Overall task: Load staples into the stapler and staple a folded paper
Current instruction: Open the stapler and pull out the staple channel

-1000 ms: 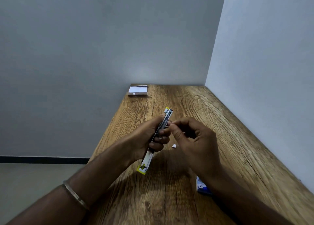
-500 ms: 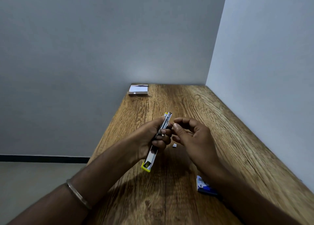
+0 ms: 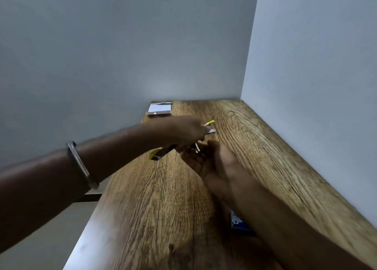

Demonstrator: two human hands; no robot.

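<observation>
My left hand (image 3: pixel 184 132) grips the stapler (image 3: pixel 163 152), its long axis slanting up-right, while my right hand (image 3: pixel 206 159), cupped just below-right, seems to pinch a staple strip (image 3: pixel 197 147).

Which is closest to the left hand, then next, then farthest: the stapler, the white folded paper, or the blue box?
1. Stapler: held in the left hand.
2. Folded paper: far left table corner.
3. Blue box: near side, beside the right forearm.

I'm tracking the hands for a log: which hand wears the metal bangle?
The left hand, the one holding the stapler; the bangle circles its forearm. The right hand shows a bare wrist.
</observation>
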